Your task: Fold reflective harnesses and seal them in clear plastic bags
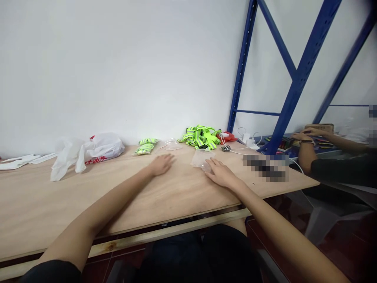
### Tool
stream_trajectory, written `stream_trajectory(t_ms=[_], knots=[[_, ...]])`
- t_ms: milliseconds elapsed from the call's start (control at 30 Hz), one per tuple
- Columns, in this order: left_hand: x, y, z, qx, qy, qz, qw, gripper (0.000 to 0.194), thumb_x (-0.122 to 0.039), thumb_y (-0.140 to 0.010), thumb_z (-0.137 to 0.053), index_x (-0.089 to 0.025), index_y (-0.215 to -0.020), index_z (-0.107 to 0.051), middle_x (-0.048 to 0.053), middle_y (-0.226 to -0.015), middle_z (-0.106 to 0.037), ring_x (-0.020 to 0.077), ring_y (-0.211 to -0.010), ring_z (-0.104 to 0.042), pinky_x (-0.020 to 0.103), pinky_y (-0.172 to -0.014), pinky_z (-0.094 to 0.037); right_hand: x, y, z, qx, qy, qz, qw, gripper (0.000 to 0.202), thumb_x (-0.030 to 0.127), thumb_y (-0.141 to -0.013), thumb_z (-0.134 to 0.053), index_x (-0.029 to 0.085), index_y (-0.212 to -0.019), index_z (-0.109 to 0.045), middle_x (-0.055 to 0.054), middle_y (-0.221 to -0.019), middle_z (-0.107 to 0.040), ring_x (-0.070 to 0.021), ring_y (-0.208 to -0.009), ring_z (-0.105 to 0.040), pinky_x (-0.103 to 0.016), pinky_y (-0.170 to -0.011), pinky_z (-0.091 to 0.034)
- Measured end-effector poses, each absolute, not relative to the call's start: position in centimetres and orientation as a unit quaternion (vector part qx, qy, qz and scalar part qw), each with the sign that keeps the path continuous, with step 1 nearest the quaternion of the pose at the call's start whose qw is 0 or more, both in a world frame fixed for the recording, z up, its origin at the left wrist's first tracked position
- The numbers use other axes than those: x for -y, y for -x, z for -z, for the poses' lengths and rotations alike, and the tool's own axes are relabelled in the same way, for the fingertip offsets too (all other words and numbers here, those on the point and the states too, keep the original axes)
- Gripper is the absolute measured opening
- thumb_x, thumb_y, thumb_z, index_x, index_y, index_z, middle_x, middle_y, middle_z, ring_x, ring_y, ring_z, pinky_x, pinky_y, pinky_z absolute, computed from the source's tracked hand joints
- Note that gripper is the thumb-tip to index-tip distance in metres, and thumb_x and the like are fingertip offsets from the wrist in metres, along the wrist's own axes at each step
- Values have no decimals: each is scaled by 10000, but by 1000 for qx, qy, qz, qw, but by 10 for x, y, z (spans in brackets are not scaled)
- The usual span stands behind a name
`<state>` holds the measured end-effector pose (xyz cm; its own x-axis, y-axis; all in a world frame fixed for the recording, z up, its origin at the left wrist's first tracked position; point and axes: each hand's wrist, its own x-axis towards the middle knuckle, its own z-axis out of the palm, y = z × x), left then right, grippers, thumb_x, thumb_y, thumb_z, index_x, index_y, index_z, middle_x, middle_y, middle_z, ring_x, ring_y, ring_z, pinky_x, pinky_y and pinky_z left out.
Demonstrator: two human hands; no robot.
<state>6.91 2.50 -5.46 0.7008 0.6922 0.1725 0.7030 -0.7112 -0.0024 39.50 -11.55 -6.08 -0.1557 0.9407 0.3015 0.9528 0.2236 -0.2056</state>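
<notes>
My right hand [221, 173] lies flat with fingers spread, its fingertips over the edge of a clear plastic bag [199, 158] on the wooden table [171, 196]. My left hand [160, 164] is stretched out low over the table, slightly blurred, and nothing shows in it. Just beyond that hand lie packed neon-yellow reflective straps [145, 147] in a clear bag. More clear plastic bags [171, 144] rest to their right. Behind the bag at my right hand is a loose heap of neon-yellow reflective straps [200, 137].
A white plastic carrier bag [104, 146] and white sheets [17, 161] lie at the left. Red plastic [228, 137], white cables [235, 149] and a pixelated dark object [266, 168] are at the right. Beyond the blue rack post [290, 98], another person's hands [306, 135] work.
</notes>
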Motion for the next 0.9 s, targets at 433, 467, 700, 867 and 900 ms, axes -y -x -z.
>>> stream_trajectory(t_ms=[433, 467, 700, 867, 900], knots=[[53, -69, 62, 237, 952, 185, -65, 693, -581, -968, -453, -235, -1550, -305, 130, -1659, -169, 320, -1508, -220, 504, -1220, -207, 28, -389, 80, 742, 598, -56, 297, 389, 311, -953, -444, 173, -1231, -679, -117, -1352, -630, -262, -1269, -558, -433, -1102, -412], [53, -67, 63, 238, 954, 175, -59, 644, -568, -979, -433, -242, -1529, -350, 124, -1649, -211, 324, -1504, -229, 509, -1215, -209, 20, -397, 80, 723, 623, -39, 296, 374, 272, -913, -499, 158, -1218, -682, -143, -1408, -579, -286, -1315, -511, -459, -1128, -375], [51, -61, 65, 281, 951, 126, -24, 544, -496, -992, -398, -248, -1477, -385, 123, -1443, -548, 298, -1317, -505, 523, -1110, -317, -26, -435, 87, 624, 742, -7, 245, 350, 275, -828, -566, 226, -1125, -745, -115, -1492, -498, -356, -1408, -388, -542, -1143, -317], [45, -62, 59, 395, 912, 84, 66, 379, -448, -974, -408, -217, -1192, -616, 138, -1166, -687, 334, -1099, -617, 531, -960, -407, -44, -444, 95, 629, 747, -38, 212, 509, 288, -809, -535, 255, -1300, -666, -63, -1405, -608, -312, -1319, -520, -471, -1117, -374], [43, -61, 58, 424, 899, 80, 81, 368, -438, -968, -416, -198, -1145, -632, 153, -1111, -692, 341, -1058, -626, 516, -919, -427, -46, -446, 96, 635, 742, -43, 211, 542, 271, -801, -528, 262, -1331, -642, -42, -1419, -600, -293, -1329, -515, -444, -1123, -372]])
